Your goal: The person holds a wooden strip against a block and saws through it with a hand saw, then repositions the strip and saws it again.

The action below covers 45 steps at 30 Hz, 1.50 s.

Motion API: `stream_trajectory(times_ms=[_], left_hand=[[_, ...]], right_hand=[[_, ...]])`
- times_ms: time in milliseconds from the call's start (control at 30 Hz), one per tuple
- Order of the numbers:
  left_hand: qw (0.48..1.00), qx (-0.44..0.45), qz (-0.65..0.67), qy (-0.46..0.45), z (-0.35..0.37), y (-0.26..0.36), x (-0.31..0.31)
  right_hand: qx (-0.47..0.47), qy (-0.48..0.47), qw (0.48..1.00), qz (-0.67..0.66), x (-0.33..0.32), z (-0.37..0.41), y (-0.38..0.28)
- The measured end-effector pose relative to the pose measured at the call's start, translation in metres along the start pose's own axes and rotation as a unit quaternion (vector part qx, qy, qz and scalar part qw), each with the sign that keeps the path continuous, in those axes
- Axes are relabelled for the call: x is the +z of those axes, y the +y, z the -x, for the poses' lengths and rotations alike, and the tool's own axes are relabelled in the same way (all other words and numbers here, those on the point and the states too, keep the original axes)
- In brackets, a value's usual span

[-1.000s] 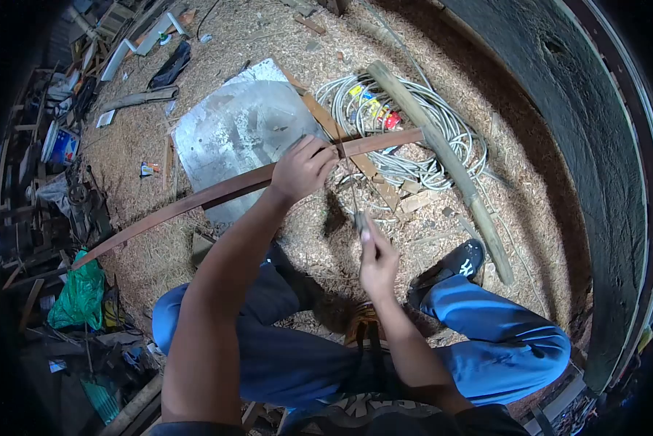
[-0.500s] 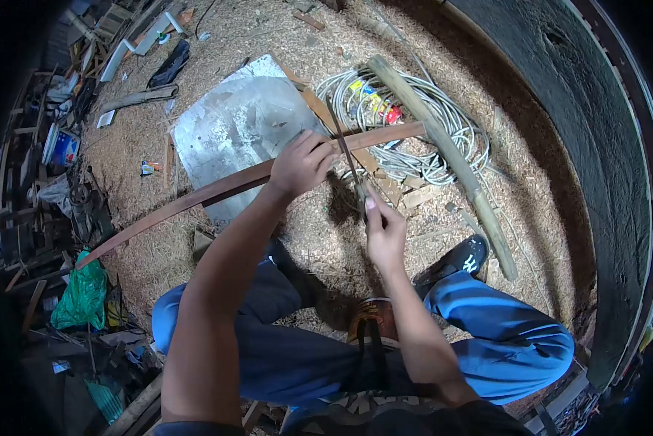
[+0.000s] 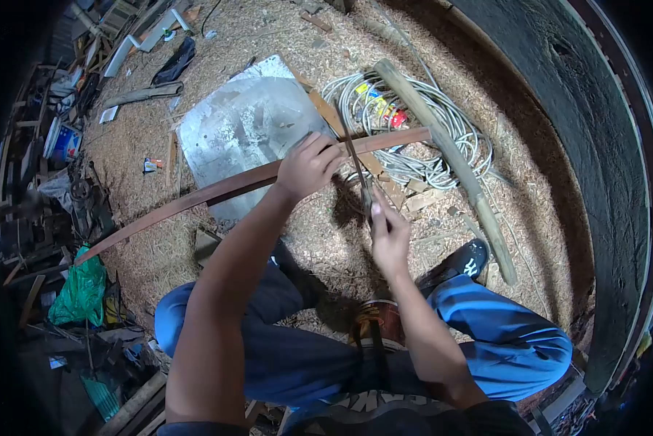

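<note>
Wood-chip floor (image 3: 524,211); reddish strip (image 3: 248,179) slants away rightward, blade (image 3: 355,155) across.

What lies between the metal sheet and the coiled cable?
In the head view, a flat brown board, partly overlapped by the reddish strip and the thin blade.

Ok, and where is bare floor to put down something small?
Bare sawdust lies between the weathered pole and dark curved slab; a smaller patch, between the small wrapper and long wood strip. It is crowded around the cable coil and in the heap at the picture's left.
</note>
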<state>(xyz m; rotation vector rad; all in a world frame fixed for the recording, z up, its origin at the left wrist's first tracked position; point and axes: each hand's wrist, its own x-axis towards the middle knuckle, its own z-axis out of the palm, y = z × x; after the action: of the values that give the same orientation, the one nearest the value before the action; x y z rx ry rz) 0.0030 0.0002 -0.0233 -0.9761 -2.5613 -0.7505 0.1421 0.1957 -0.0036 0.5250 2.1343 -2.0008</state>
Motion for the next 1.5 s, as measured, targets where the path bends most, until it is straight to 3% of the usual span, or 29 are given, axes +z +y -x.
stream_trajectory(times_ms=[100,167,300,367,500,567,600,667,767,867,1033,1167,1233,1300,1333,1467,1500], left_hand=[[1.000,0.011,0.014,0.019,0.000,0.000,0.001],[1.000,0.009,0.014,0.025,0.000,0.001,0.002],[1.000,0.006,0.008,0.015,-0.001,0.001,0.001],[1.000,0.003,0.012,0.021,0.002,0.003,0.002],[1.000,-0.002,0.016,0.017,0.004,0.000,0.003],[1.000,-0.005,0.018,0.016,0.004,-0.003,0.002],[1.000,-0.008,0.012,0.020,0.004,-0.001,0.003],[1.000,-0.014,0.003,0.028,0.005,0.000,0.005],[1.000,-0.016,0.003,0.018,0.005,-0.001,0.005],[1.000,-0.009,0.008,0.011,0.004,-0.002,0.004],[1.000,-0.016,-0.004,0.021,0.006,0.000,0.005],[1.000,-0.007,-0.002,0.019,0.004,-0.002,0.003],[1.000,-0.010,0.005,0.019,0.005,-0.001,0.003],[1.000,-0.009,0.005,0.019,0.006,0.000,0.004],[1.000,-0.010,0.005,0.021,0.004,0.000,0.003],[1.000,-0.019,-0.002,0.020,0.006,0.000,0.004],[1.000,-0.022,-0.002,0.022,0.006,0.001,0.004]], right_hand=[[-0.064,0.008,0.998,-0.003,-0.009,0.050,0.018],[0.124,0.018,0.992,-0.022,-0.016,0.073,0.019],[0.030,0.021,0.998,-0.045,-0.006,0.024,0.002],[-0.038,-0.003,0.999,0.022,-0.003,-0.006,-0.001],[0.046,-0.002,0.999,-0.001,-0.005,0.029,0.002],[-0.078,0.028,0.997,0.005,-0.011,0.059,0.028],[-0.078,0.026,0.997,0.008,-0.013,0.062,0.029],[0.029,0.026,0.999,0.010,-0.016,0.064,0.033],[0.007,0.004,1.000,0.013,-0.003,0.010,-0.008],[-0.033,0.017,0.999,0.039,0.009,-0.011,0.007],[0.030,0.021,0.999,0.003,-0.024,0.073,0.063],[-0.051,0.026,0.998,0.030,-0.014,0.040,0.050],[0.006,0.018,1.000,-0.001,-0.002,0.016,0.001],[0.125,0.003,0.992,-0.010,0.004,0.005,-0.020],[0.009,0.007,0.999,-0.043,0.003,0.008,0.019],[-0.016,0.024,0.999,-0.041,-0.013,0.056,0.037],[0.063,0.031,0.997,-0.035,-0.015,0.060,0.025]])
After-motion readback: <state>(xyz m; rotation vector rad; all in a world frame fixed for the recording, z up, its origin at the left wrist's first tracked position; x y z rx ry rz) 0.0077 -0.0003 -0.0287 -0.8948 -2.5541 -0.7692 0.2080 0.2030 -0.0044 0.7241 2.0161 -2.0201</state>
